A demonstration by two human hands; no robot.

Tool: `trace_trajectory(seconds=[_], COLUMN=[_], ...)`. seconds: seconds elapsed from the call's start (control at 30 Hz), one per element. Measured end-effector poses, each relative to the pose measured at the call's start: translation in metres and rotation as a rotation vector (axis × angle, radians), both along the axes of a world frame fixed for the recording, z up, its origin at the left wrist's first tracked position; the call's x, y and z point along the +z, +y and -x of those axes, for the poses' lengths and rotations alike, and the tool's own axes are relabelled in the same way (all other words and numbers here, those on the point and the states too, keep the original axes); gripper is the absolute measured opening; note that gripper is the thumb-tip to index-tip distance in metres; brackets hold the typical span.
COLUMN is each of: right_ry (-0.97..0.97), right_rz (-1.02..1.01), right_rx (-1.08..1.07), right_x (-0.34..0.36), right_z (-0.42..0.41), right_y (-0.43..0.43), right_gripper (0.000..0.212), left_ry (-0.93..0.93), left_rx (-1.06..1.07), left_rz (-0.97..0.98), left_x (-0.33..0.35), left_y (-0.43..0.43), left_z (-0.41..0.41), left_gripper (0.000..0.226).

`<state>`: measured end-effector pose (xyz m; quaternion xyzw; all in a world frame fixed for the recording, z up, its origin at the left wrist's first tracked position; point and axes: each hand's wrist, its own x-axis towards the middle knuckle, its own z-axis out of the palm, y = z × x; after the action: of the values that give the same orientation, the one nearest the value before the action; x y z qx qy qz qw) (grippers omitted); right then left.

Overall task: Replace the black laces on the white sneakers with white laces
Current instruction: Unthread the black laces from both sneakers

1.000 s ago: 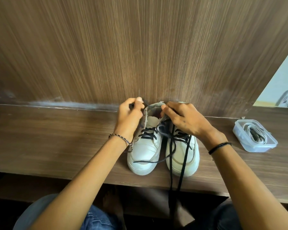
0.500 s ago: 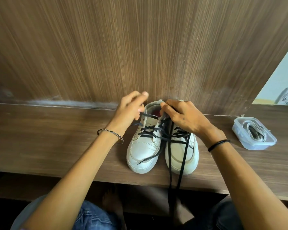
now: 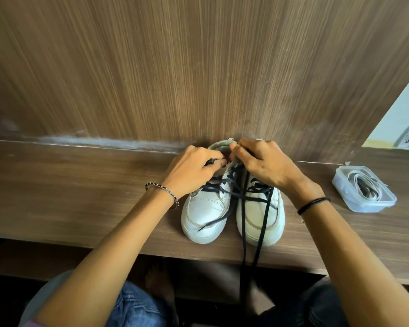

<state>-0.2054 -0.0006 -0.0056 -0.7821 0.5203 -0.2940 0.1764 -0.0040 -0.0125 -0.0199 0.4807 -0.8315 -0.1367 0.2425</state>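
Note:
Two white sneakers stand side by side on the wooden shelf, toes toward me: the left sneaker (image 3: pixel 203 211) and the right sneaker (image 3: pixel 257 215). Both carry loosened black laces (image 3: pixel 232 187); two long ends (image 3: pixel 243 244) hang over the shelf's front edge. My left hand (image 3: pixel 191 171) pinches a black lace end at the left sneaker's collar. My right hand (image 3: pixel 262 164) grips the top of the left sneaker's tongue and covers the right sneaker's opening. White laces (image 3: pixel 364 187) lie coiled in a clear plastic box (image 3: pixel 364 207) at the right.
The wooden shelf (image 3: pixel 80 190) meets an upright wood panel (image 3: pixel 198 67) just behind the sneakers. The shelf's front edge runs just under the toes, and my knees in jeans show below it. A pale wall opening lies at the far right.
My left hand rose with a lace end, pulling it out, and has come back down to the collar. The free lace end on the left toe has shortened. My right hand stayed put.

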Motion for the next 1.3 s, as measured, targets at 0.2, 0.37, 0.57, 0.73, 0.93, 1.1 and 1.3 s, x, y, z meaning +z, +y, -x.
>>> trace_trajectory(seconds=[0.2, 0.37, 0.57, 0.73, 0.93, 1.1, 1.3], right_ry=[-0.008, -0.03, -0.021, -0.004, 0.007, 0.026, 0.016], right_rz=[-0.004, -0.017, -0.02, -0.026, -0.011, -0.011, -0.021], right_rx=[-0.002, 0.001, 0.005, -0.011, -0.01, -0.011, -0.007], right_x=[-0.001, 0.001, 0.001, -0.002, 0.0, -0.001, -0.001], right_z=[0.002, 0.003, 0.002, 0.003, 0.002, 0.003, 0.003], right_y=[-0.001, 0.001, 0.001, -0.001, 0.0, -0.002, -0.002], right_gripper=[0.037, 0.037, 0.035, 0.035, 0.032, 0.035, 0.035], left_ry=[0.977, 1.466, 1.142, 0.194, 0.098, -0.007, -0.193], left_rx=[0.197, 0.148, 0.094, -0.11, -0.136, -0.079, 0.058], left_rz=[-0.281, -0.435, -0.344, -0.168, -0.108, -0.013, 0.077], left_x=[0.003, 0.008, 0.017, 0.015, 0.007, 0.01, 0.016], left_y=[-0.004, -0.011, -0.012, 0.004, -0.004, 0.003, 0.009], left_z=[0.009, 0.007, -0.005, -0.001, -0.004, 0.006, 0.007], left_gripper=[0.018, 0.015, 0.022, 0.011, 0.012, 0.014, 0.043])
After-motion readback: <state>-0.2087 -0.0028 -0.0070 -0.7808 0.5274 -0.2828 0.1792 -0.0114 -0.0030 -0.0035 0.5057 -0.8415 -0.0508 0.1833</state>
